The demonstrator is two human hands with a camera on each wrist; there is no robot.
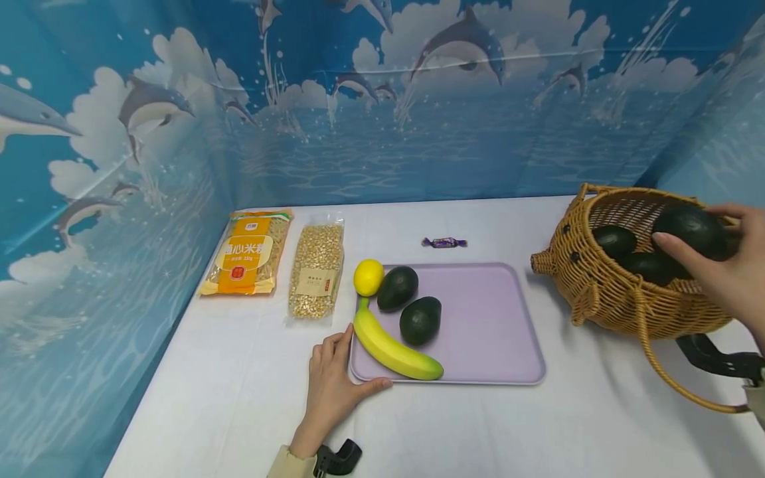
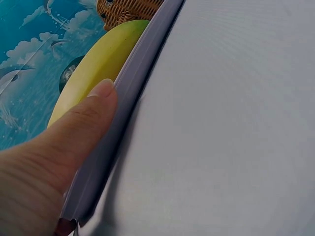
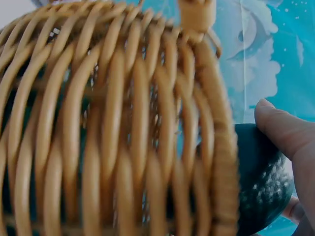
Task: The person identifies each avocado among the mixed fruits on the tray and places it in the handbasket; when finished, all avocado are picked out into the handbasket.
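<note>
My right hand [image 1: 738, 265] grips a dark green avocado [image 1: 690, 231] at the mouth of a wicker basket [image 1: 615, 302]. Below it, two more avocados lie inside the basket. In the right wrist view, the basket's woven side hides part of the held avocado [image 3: 263, 182]. At the lower left corner of the lilac tray [image 1: 484, 325], my left hand [image 1: 335, 382] rests on the rim, fingers and thumb spread along it. The thumb [image 2: 96, 105] lies against the tray edge beside the banana [image 1: 391, 345]. Also on the tray are two avocados [image 1: 420, 320] and a yellow lemon [image 1: 368, 277].
Left of the tray lie an orange-and-clear food packet [image 1: 245, 255] and a clear bag of golden grains [image 1: 317, 272]. A purple wrapped candy [image 1: 444, 243] is behind the tray. The basket's handle [image 1: 669, 378] hangs down onto the white table. A dolphin-printed curtain [image 1: 382, 153] surrounds the table's back and sides.
</note>
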